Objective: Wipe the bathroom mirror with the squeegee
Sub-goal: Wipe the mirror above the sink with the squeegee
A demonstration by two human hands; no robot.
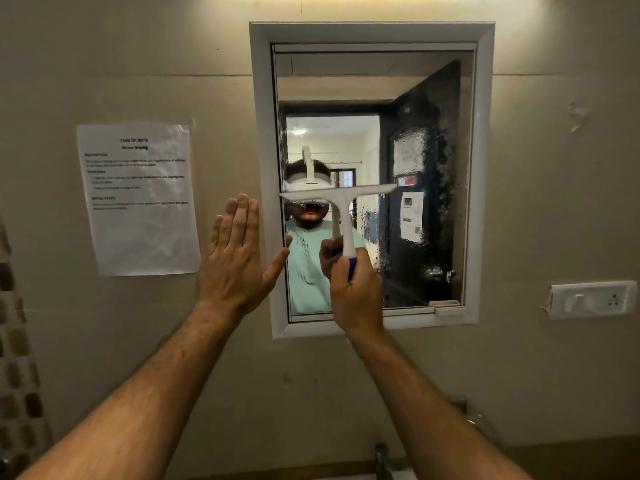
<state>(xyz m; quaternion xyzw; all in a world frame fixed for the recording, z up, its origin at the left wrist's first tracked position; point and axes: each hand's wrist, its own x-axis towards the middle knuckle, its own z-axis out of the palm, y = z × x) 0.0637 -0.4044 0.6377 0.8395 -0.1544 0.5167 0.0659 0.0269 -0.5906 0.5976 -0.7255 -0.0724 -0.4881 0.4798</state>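
The bathroom mirror (426, 98) hangs on the wall in a white frame (263, 133). Water streaks and droplets cover its right half. My right hand (356, 292) grips the blue lower handle of a white squeegee (341, 202). Its blade lies across the glass at mid-height, tilted slightly up to the right. My left hand (235, 258) presses flat on the wall just left of the frame, fingers straight and thumb reaching the frame's edge. The mirror reflects a person, an open dark door and a lit room behind.
A printed task sheet (138, 199) is taped to the wall left of the mirror. A white switch and socket plate (592, 299) sits at the right. A small tray (448, 306) rests on the mirror's lower right ledge. Tiled wall (17, 375) shows at far left.
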